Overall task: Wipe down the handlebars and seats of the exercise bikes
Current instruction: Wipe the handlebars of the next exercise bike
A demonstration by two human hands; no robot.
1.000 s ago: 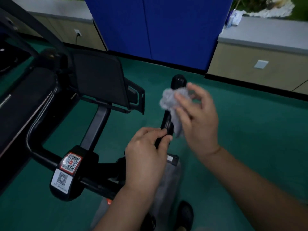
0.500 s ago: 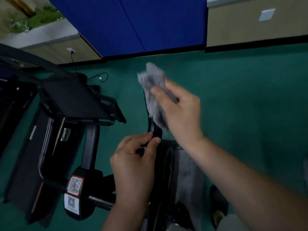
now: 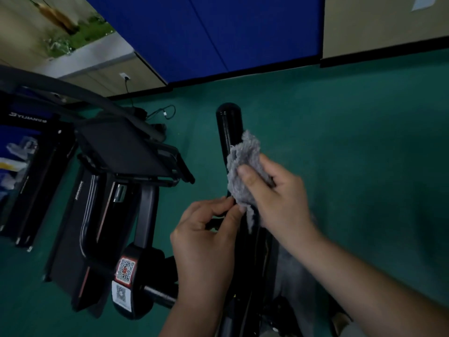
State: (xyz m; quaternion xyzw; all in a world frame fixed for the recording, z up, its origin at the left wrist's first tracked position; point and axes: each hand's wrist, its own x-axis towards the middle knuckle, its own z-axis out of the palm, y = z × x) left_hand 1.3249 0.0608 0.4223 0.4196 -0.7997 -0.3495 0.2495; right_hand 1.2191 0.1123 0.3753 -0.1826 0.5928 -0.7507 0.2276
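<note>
Head view, dim light. A black handlebar point(image 3: 229, 132) runs up the centre of the frame, its rounded end cap pointing toward the upper middle, its lower length passing behind both hands toward the bottom edge. The right hand point(image 3: 277, 198) sits right of centre, fingers curled around a bunched grey cloth point(image 3: 243, 166), thumb laid across the front of the cloth; the cloth is pressed against the right side of the bar, about midway along its visible length, with a loose tail hanging down beside the bar. The left hand point(image 3: 206, 242) is in the lower centre, just left of the bar; thumb and forefinger are drawn together in a pinch at the lower edge of the cloth, right against the bar, other fingers curled. Whether the pinch holds cloth, the bar, or both cannot be told from this angle. The two hands are nearly touching at that point. Left of centre: a dark console screen point(image 3: 126, 147) on a post, tilted, with a rounded black housing point(image 3: 136, 283) below it in the lower left carrying a QR sticker point(image 3: 125, 269). Far left: a treadmill point(image 3: 80, 234), partly blurred. Green floor point(image 3: 352, 142) fills the right half; blue wall panels point(image 3: 218, 32) cross the top
</note>
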